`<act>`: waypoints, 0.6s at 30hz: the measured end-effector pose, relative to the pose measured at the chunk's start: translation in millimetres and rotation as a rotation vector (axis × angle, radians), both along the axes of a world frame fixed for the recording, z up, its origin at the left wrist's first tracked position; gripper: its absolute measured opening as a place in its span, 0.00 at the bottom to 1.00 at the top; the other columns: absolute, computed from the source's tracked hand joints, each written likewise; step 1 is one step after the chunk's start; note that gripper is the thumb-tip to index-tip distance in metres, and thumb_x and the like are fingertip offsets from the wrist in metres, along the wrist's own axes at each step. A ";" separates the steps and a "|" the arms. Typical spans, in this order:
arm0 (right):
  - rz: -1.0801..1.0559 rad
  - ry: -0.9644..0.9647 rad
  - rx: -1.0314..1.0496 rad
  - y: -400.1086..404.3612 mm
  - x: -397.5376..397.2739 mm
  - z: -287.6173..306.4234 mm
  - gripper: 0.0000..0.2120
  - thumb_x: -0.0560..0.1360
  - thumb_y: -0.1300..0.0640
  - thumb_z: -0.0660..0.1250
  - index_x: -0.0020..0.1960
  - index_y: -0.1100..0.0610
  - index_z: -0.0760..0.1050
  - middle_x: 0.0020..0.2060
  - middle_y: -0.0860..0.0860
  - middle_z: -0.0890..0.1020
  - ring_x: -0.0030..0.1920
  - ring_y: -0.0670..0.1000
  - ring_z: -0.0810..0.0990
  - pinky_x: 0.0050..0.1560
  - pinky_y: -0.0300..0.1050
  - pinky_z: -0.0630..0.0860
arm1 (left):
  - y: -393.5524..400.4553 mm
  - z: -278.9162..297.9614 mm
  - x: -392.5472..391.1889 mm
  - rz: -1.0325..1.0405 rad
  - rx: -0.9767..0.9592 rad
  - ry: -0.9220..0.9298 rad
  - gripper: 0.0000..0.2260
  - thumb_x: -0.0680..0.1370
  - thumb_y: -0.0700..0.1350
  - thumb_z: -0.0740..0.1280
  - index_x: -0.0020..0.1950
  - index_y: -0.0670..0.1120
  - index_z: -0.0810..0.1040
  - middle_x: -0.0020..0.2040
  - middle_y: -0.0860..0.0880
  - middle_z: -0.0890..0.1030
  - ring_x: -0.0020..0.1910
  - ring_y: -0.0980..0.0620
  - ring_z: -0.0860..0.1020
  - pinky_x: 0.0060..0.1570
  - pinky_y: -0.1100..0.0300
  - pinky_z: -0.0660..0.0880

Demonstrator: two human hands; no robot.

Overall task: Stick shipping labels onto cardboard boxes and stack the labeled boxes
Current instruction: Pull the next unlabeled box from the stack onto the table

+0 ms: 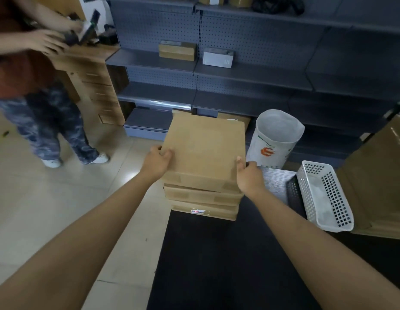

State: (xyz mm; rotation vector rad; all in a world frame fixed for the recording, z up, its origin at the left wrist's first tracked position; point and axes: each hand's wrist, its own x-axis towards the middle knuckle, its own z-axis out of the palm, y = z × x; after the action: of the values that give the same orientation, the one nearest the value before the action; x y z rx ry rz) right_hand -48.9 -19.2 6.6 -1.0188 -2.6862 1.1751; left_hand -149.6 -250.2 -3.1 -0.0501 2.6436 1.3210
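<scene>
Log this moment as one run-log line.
phase: stacking | left hand: holds top box | right hand: holds top box | stack: on dark table

Both hands grip the top box (203, 146): left hand (157, 162), right hand (248, 175). It sits on a stack (203, 202) on the dark table (217, 265).

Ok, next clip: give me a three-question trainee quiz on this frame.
1. True or false: both hands grip the top box.
2. What stands right of the stack: A) white bag, B) red bucket, C) chair?
3. Is a label visible on the top box's upper face?

Key:
1. True; left hand and right hand hold its near corners.
2. A, the white bag.
3. No; that face is bare.
</scene>
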 end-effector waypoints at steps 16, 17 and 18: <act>-0.113 0.142 0.004 108.9 86.4 -4.4 0.28 0.80 0.39 0.51 0.64 0.60 0.73 0.57 0.58 0.79 0.56 0.60 0.77 0.51 0.48 0.71 | 108.7 20.9 83.3 0.009 0.004 0.140 0.22 0.79 0.56 0.60 0.65 0.42 0.70 0.57 0.42 0.79 0.54 0.42 0.77 0.51 0.52 0.73; -0.115 0.149 0.012 123.1 100.1 -7.3 0.28 0.80 0.39 0.51 0.63 0.60 0.73 0.56 0.58 0.79 0.55 0.60 0.77 0.52 0.49 0.72 | 123.2 20.6 94.6 -0.017 0.001 0.151 0.22 0.79 0.56 0.60 0.65 0.41 0.70 0.57 0.42 0.79 0.54 0.42 0.77 0.51 0.52 0.73; -0.120 0.149 0.014 137.2 114.6 -9.3 0.28 0.80 0.39 0.51 0.64 0.60 0.73 0.56 0.58 0.79 0.55 0.60 0.77 0.51 0.49 0.72 | 138.5 19.1 105.9 -0.035 -0.002 0.156 0.22 0.79 0.56 0.60 0.65 0.41 0.70 0.57 0.42 0.79 0.55 0.41 0.77 0.52 0.52 0.73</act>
State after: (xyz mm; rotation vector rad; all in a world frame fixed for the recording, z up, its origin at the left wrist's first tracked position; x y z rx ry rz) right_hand 65.7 118.0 -2.7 -1.0306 -2.4799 1.1594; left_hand -43.7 -111.7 16.0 0.1030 2.7600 1.3625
